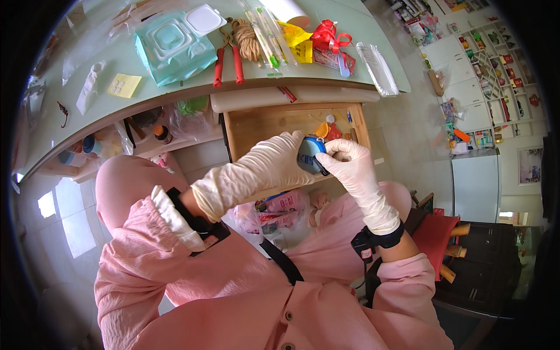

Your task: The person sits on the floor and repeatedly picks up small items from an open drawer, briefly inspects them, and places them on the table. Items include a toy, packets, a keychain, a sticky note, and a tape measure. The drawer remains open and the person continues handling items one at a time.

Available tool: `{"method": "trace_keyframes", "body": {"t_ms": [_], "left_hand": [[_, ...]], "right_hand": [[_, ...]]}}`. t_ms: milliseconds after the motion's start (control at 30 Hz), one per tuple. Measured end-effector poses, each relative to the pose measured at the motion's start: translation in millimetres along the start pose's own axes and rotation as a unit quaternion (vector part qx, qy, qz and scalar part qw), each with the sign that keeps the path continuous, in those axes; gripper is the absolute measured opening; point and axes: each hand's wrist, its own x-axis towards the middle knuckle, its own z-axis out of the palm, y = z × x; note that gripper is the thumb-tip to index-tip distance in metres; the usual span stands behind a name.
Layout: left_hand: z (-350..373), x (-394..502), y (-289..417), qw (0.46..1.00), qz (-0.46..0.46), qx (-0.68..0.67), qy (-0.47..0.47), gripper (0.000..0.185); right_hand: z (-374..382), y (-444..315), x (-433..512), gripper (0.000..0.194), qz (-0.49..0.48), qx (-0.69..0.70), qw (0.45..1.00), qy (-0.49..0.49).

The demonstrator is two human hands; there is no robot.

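A small blue zippered pouch [309, 156] bearing writing is held above the front part of an open wooden drawer [262, 117]. My left hand [284, 157], in a white glove, grips the pouch from its left side. At the pouch's right edge, by the zipper, the gloved fingers of my right hand [350, 159] are pinched; whether the pouch is open cannot be told. Behind the pouch, inside the drawer, lie an orange item [322, 130], a red item [334, 132], a small white round piece [330, 118] and a small blue tube-like item [349, 116].
On the glass-topped desk [175, 94] are a wet-wipes pack [175, 52], red-handled pliers [228, 65], a twine bundle [246, 39], red ribbon [334, 37] and a white tray [377, 68]. Plastic bags [280, 212] stand below the drawer. A shelf with a bottle [162, 134] is left of it.
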Motion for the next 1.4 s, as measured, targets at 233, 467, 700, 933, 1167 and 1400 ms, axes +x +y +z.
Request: {"method": "trace_keyframes", "body": {"t_ms": [233, 467, 700, 933, 1167, 1400], "left_hand": [[-25, -9, -19, 0.998, -0.026, 0.023, -0.05, 0.079], [-23, -12, -20, 0.993, -0.048, 0.03, -0.104, 0.074], [-28, -12, -18, 0.992, -0.059, 0.055, -0.095, 0.071], [-25, -14, -19, 0.992, -0.048, 0.072, -0.091, 0.061], [-21, -15, -26, 0.993, -0.049, 0.073, -0.08, 0.055], [-25, -16, -28, 0.994, -0.056, 0.046, -0.082, 0.051]], "right_hand": [[-11, 27, -6, 0.018, -0.102, -0.367, 0.876, -0.294], [59, 105, -10, 0.011, -0.109, -0.502, 0.732, -0.447], [77, 162, -2, 0.022, -0.059, -0.547, 0.673, -0.494], [56, 110, 8, 0.028, 0.199, -0.411, 0.698, -0.551], [24, 74, 22, 0.027, 0.094, -0.255, 0.849, -0.453], [-102, 84, 65, 0.024, 0.083, -0.13, 0.985, -0.083]]}}
